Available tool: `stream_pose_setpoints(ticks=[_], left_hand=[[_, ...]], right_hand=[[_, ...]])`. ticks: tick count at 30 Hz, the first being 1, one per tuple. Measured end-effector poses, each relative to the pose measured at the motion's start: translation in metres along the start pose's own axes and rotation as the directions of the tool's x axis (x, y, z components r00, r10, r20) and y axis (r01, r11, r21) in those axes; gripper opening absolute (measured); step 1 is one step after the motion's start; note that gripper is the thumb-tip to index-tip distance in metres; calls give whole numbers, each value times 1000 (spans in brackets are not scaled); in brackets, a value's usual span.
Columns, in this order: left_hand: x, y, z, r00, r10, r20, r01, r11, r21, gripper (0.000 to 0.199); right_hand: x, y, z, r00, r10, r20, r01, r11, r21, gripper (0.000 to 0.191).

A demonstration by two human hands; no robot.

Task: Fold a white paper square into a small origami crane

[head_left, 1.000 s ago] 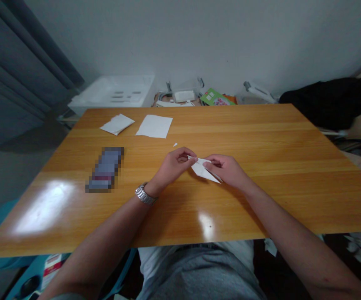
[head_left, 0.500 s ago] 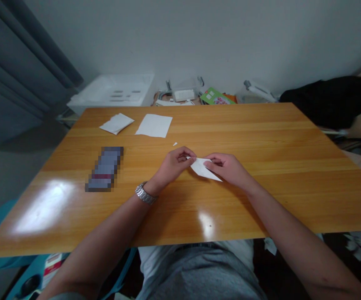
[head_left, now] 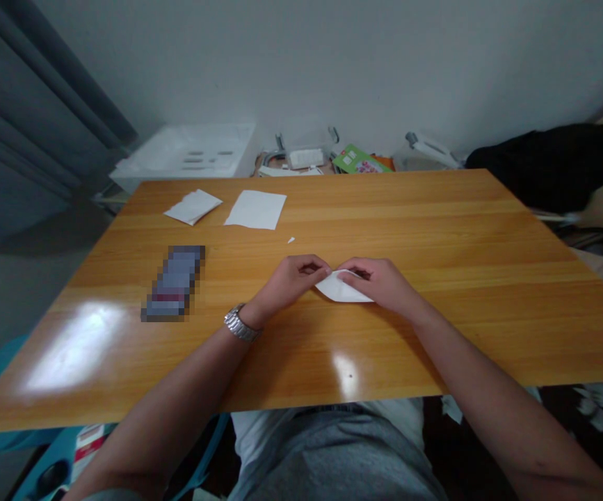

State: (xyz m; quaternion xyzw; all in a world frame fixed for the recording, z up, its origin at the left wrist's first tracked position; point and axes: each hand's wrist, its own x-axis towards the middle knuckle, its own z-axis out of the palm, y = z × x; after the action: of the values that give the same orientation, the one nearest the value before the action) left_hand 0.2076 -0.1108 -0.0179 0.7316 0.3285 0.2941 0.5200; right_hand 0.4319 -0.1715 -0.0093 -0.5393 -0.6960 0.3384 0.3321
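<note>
A small folded piece of white paper (head_left: 343, 289) is held between both hands, just over the middle of the wooden table (head_left: 437, 243). My left hand (head_left: 297, 278) pinches its upper left end with thumb and fingers. My right hand (head_left: 377, 278) grips its upper right part, thumb on top and fingers behind. The fingertips of the two hands nearly meet at the paper's top edge. Beyond them lies a tiny white scrap (head_left: 291, 240).
A square white sheet (head_left: 256, 210) and a folded white paper (head_left: 193, 207) lie at the back left. A blurred-out flat device (head_left: 176, 282) is on the left. Behind the table stand a white tray (head_left: 186, 153), a green booklet (head_left: 356, 160) and dark cloth (head_left: 551, 163).
My left fingertips have moved slightly right and down, closer to the right hand. The paper's left end has turned, and its lower edge now looks rounder and flatter.
</note>
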Motion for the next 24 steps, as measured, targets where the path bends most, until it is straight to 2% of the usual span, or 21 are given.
stream_pose_setpoints(ticks=[5, 12, 19, 24], left_hand=[[0, 1, -4, 998, 12, 65, -14, 1000, 22, 27], [-1, 0, -5, 995, 36, 93, -43, 996, 77, 24], [-4, 11, -2, 997, 47, 63, -64, 951, 303, 21], [-5, 15, -3, 995, 65, 76, -87, 942, 325, 21]], right_hand=[[0, 6, 2, 999, 11, 41, -14, 997, 71, 30], [-1, 5, 1, 994, 41, 105, -57, 987, 149, 30], [0, 6, 5, 995, 48, 88, -57, 993, 105, 30], [0, 7, 5, 996, 70, 59, -75, 993, 89, 30]])
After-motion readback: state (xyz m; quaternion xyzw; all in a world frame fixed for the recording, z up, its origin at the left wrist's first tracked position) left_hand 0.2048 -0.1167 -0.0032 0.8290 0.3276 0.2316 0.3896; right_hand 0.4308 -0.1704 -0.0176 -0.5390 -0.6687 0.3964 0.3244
